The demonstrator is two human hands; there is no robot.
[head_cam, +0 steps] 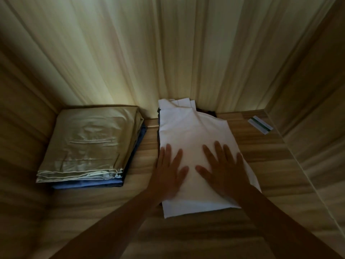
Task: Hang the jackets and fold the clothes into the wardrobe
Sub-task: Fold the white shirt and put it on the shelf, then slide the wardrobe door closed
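Note:
A folded white garment lies on the wooden wardrobe shelf, right of centre, on top of darker folded clothes whose edges show at its back and left side. My left hand presses flat on its near left part, fingers straight and spread. My right hand lies flat beside it on the near right part, fingers also spread. Folded beige trousers top a second pile at the left, over a blue garment.
The wardrobe's wooden back wall and side walls close the shelf in on three sides. A small white card with a green stripe lies at the back right corner. Bare shelf shows between the two piles.

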